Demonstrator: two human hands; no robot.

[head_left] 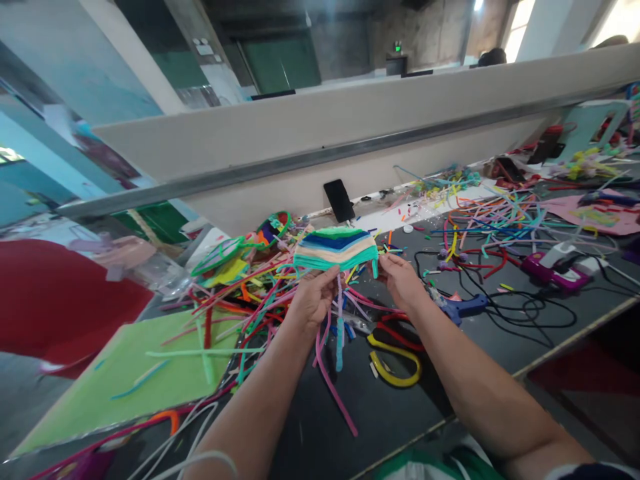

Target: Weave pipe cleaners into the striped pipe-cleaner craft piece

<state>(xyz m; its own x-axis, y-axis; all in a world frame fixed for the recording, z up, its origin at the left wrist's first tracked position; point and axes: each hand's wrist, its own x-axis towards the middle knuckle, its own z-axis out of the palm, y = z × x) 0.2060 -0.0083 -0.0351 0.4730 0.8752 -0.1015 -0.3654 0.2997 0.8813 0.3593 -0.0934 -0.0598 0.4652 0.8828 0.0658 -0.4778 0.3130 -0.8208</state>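
Observation:
A striped panel of pipe cleaners (336,248) in green, blue, cream and turquoise is held up over the table. My left hand (320,293) is closed on its lower edge, thumb on top. At the panel's right end my right hand (400,280) is closed, its fingertips at the edge by a short turquoise end that hangs down. Below the panel dangles a lilac and light-blue pipe cleaner (340,333). Scissors with yellow handles (397,377) lie under my right forearm. A blue glue gun (463,307) rests to the right of my right wrist.
Loose pipe cleaners (255,293) pile up left of my hands, partly over a green sheet (135,373). A phone (339,200) leans on the low partition (280,190). Black cables run to a purple power strip (555,273) at right. A clear bottle (163,270) stands at left.

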